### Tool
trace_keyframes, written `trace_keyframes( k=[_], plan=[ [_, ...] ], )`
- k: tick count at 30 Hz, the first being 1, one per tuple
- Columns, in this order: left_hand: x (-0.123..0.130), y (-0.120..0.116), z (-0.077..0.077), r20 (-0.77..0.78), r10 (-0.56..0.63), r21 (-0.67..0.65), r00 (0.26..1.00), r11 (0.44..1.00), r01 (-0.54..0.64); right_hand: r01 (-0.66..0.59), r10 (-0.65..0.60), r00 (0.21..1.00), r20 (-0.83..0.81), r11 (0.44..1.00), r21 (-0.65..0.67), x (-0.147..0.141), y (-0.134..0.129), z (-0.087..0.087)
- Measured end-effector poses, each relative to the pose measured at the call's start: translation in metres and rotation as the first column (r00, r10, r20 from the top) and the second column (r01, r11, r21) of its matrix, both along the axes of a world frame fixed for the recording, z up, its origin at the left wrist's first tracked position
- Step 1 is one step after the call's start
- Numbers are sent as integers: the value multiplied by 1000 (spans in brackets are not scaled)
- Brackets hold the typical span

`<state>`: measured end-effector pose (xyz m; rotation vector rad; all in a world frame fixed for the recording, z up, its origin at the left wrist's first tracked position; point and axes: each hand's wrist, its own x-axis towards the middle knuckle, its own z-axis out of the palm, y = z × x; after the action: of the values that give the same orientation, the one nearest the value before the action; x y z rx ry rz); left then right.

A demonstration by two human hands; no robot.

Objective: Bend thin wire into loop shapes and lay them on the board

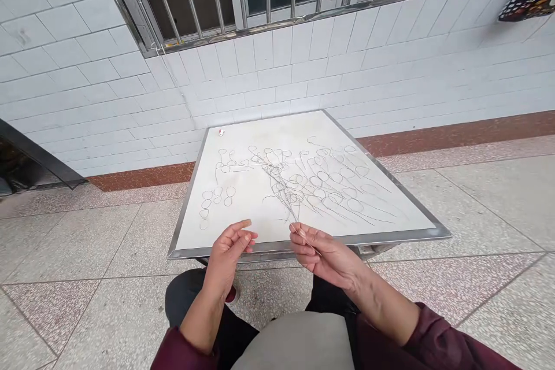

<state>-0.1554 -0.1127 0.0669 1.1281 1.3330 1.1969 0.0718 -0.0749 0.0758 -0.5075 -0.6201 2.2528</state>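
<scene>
Beyond and to the left of my left hand (232,243), the small wire rings (207,199) lie loose on the tabletop (403,237); a trailing cuff or fingertip could sweep them out of their groups, since they are so light. My left fingers are half curled, forefinger and thumb apart, and I see nothing between them, though a very fine wire might not show. Ahead, between my hands and beyond them, the bundle of thin wires (281,192) fans away from my grip over other loops. My right hand (313,248) has its near ends in a narrow pinch, with a stretch running back under my fingers. Only the ends are held, so a slack pinch could let one slide out, and a hard squeeze or twist could kink them. Just past that grip and off to its right, looped wires (355,199) lie with long tails crossing; if I lifted or pulled sharply, the bundle could hook them and drag them into a tangle.
</scene>
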Motion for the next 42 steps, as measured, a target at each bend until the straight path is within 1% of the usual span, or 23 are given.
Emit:
trace_keyframes(
  k=[1,2,3,4,7,9,11,13,15,17,18,19,21,22,23,25,26,28,30,33,36,39,42],
  plan=[
    [8,2,14,102,24,38,995,999,-27,-29,29,999,-28,1000,-10,-2,-4,3],
    [17,3,24,168,28,54,985,998,-37,-53,52,997,-54,998,-19,-4,-7,5],
    [27,2,31,220,24,57,975,998,-38,-74,72,995,-73,997,-27,-6,-10,5],
    [36,-1,33,268,27,58,963,997,-44,-93,90,992,-86,995,-32,-7,-13,5],
    [55,-11,29,379,61,44,923,995,-84,-139,136,986,-95,990,-26,-11,-17,3],
    [62,-16,24,411,90,42,907,992,-117,-155,154,985,-80,988,-7,-13,-19,0],
    [63,-19,22,394,115,55,912,987,-149,-158,159,986,-50,987,25,-16,-21,-3],
    [63,-20,21,346,150,72,926,980,-186,-161,160,987,12,984,79,-19,-24,-7],
    [61,-22,22,292,184,78,938,974,-215,-165,152,984,94,974,154,-21,-27,-10],
    [60,-24,23,250,188,70,950,975,-211,-180,132,974,185,946,270,-22,-29,-13],
    [60,-26,22,234,177,64,956,978,-197,-177,99,968,232,923,342,-22,-29,-14],
    [59,-27,22,216,158,59,964,983,-174,-158,41,960,276,895,417,-22,-28,-14],
    [58,-29,20,161,110,58,981,991,-121,-87,-125,931,342,837,541,-19,-26,-14],
    [57,-29,19,121,84,61,989,994,-92,-48,-201,910,363,818,573,-18,-25,-13],
    [57,-30,18,78,58,63,995,996,-63,-20,-253,889,381,810,586,-17,-24,-13],
    [58,-31,15,23,3,60,1000,998,-4,-16,-269,872,410,820,572,-15,-22,-14],
    [59,-32,14,23,-20,54,1000,998,19,-22,-257,872,417,830,557,-15,-22,-14],
    [61,-32,13,77,-51,38,996,998,48,-11,-250,874,417,848,530,-15,-22,-16],
    [62,-33,12,162,-47,19,986,999,45,17,-269,869,416,856,517,-15,-22,-17],
    [62,-34,12,255,-2,-18,967,1000,7,27,-288,857,427,854,520,-16,-23,-19],
    [62,-35,11,283,33,-51,959,999,-19,9,-270,862,429,854,519,-17,-24,-19],
    [63,-36,10,289,32,-70,957,997,-12,-15,-246,868,430,855,519,-18,-25,-20],
    [63,-38,11,306,23,-70,952,998,-1,-3,-262,863,432,852,523,-19,-26,-19]
  ],
)
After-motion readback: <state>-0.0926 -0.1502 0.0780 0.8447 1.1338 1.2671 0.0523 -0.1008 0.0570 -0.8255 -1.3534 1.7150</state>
